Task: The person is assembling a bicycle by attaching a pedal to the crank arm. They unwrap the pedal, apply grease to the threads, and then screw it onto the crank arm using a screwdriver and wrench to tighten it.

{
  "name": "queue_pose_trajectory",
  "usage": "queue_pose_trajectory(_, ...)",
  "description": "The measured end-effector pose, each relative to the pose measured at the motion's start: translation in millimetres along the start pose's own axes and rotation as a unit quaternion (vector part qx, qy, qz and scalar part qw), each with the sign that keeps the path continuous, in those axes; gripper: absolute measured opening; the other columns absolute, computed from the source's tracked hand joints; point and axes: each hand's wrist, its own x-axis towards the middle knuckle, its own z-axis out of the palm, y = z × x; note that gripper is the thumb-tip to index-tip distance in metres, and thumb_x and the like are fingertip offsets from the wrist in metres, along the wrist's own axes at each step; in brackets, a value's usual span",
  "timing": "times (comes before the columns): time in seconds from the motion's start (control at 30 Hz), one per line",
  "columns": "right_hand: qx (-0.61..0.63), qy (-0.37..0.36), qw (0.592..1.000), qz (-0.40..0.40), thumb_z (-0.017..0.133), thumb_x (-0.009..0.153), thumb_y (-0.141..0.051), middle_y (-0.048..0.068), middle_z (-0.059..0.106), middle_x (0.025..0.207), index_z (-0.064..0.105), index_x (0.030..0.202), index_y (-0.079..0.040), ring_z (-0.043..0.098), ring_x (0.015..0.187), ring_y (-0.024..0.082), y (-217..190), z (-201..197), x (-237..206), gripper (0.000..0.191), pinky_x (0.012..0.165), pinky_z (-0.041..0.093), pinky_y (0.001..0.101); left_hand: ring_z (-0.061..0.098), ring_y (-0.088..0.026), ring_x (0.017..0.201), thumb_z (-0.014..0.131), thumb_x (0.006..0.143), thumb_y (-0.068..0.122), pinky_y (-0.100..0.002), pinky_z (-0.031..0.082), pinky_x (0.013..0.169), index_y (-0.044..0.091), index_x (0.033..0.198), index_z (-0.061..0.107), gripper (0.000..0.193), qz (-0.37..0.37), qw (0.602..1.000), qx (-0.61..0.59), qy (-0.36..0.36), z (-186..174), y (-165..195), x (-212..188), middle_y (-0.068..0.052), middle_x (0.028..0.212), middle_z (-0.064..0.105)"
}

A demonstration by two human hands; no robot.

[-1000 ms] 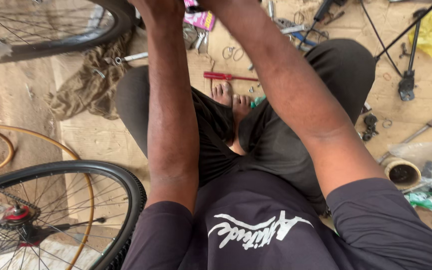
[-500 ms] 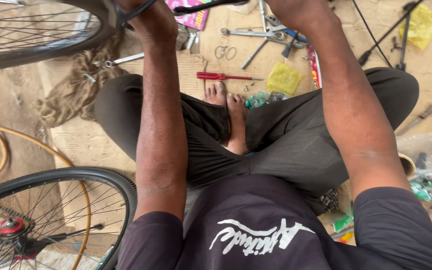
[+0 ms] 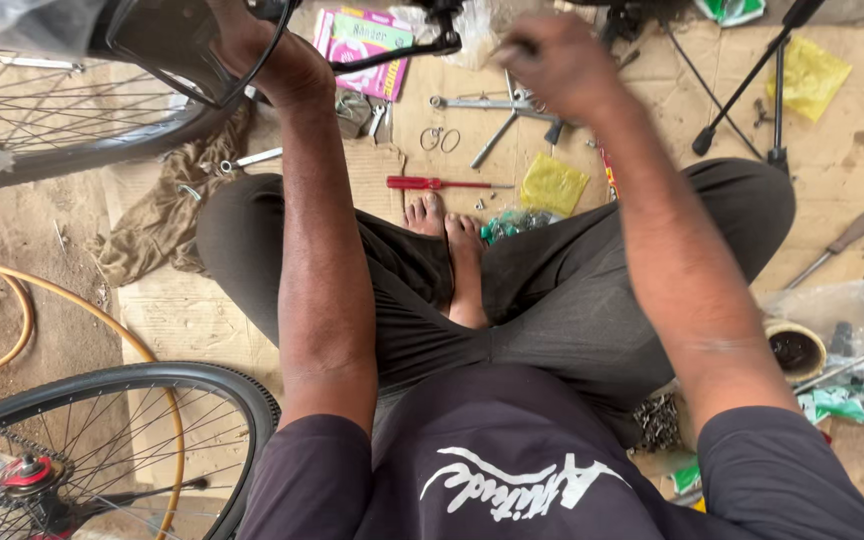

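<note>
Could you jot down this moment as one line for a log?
left hand: gripping black bicycle part | right hand: closed on thin black bar | red screwdriver: on cardboard by feet

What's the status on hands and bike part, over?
Left hand gripping black bike part. Right hand closed on thin tool, type unclear. Brake lever between hands, nothing blocking.

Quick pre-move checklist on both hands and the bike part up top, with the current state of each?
1. Left hand has a grip on the black frame part: ok.
2. Right hand closed on a small part: ok; which part, cannot tell.
3. Brake lever between the hands unobstructed: ok.
4. Red screwdriver on the cardboard near the feet: ok.
5. Lug wrench near the right hand: ok.
</note>
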Motion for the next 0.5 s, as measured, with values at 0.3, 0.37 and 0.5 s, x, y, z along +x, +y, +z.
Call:
queue_pose_trajectory(0.3,0.233,0.152,0.951,-0.135,0.072,0.107,-0.02,0.009,0.067,0.084,0.068,0.103,-0.002,0.063,0.073,0.021,-116,53,96,0.019,0.066,0.05,0.0376,0.073,-0.016,0.09,0.052,0.113,0.009,-0.032,0.059,0.082,-0.001,0.122,0.071,0.023,0.123,0.951,-0.285,-0.005,-10,-12,16,-0.01,0.104,0.079)
queue_pose_trajectory(0.37,0.27,0.133,0.952,-0.051,0.073,0.104,-0.02,0.01,0.065,0.072,0.069,0.095,-0.004,0.062,0.065,0.023,-131,70,122,0.019,0.061,0.047,0.0384,0.074,-0.018,0.099,0.051,0.114,0.012,-0.032,0.059,0.088,-0.001,0.127,0.069,0.026,0.128,0.954,-0.269,-0.037,-20,-10,13,-0.011,0.111,0.079)
queue_pose_trajectory(0.5,0.175,0.256,0.927,-0.21,0.079,0.092,-0.016,0.008,0.069,0.079,0.068,0.094,-0.006,0.069,0.07,0.022,-138,99,147,0.015,0.059,0.051,0.0366,0.073,-0.024,0.121,0.055,0.114,0.019,-0.034,0.058,0.103,0.0,0.139,0.062,0.032,0.175,0.969,-0.17,-0.037,-29,-11,9,-0.012,0.13,0.074)
